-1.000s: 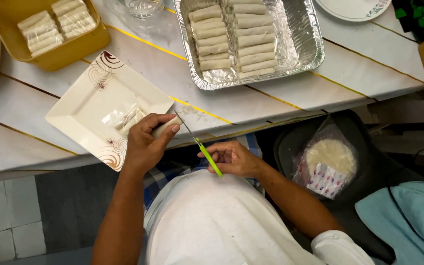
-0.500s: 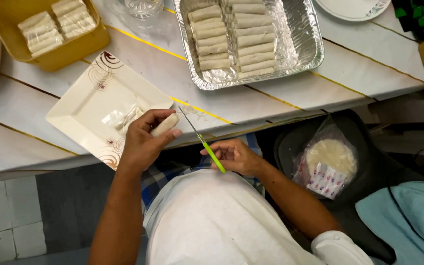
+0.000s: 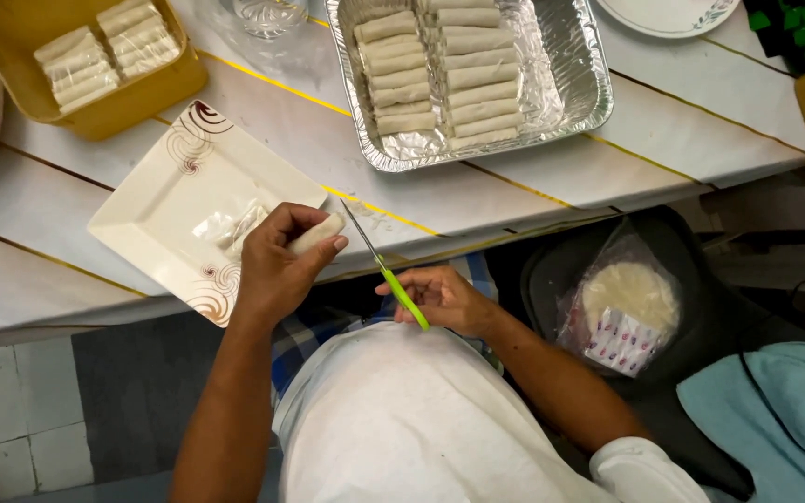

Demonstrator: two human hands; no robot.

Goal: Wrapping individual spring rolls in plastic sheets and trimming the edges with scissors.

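Note:
My left hand (image 3: 277, 270) grips a pale spring roll (image 3: 317, 233) over the near corner of a white square plate (image 3: 156, 214) with brown swirl marks. Scraps of clear wrapper (image 3: 225, 224) lie on that plate. In my right hand (image 3: 444, 300) is a small knife with a green handle (image 3: 404, 298). Its blade (image 3: 361, 233) points up towards the roll's end, just beside it. Both hands are at the near edge of the white table (image 3: 514, 191).
A foil tray (image 3: 579, 84) holds two rows of rolls. A yellow tub (image 3: 132, 102) at the far left holds wrapped rolls. A glass (image 3: 270, 14), a round plate (image 3: 668, 14), a bag of round wrappers (image 3: 628, 303) on a dark seat, and a blue cloth (image 3: 775, 419) are nearby.
My left hand has turned the roll and raised it slightly over the plate's corner. The knife in my right hand has stayed almost where it was.

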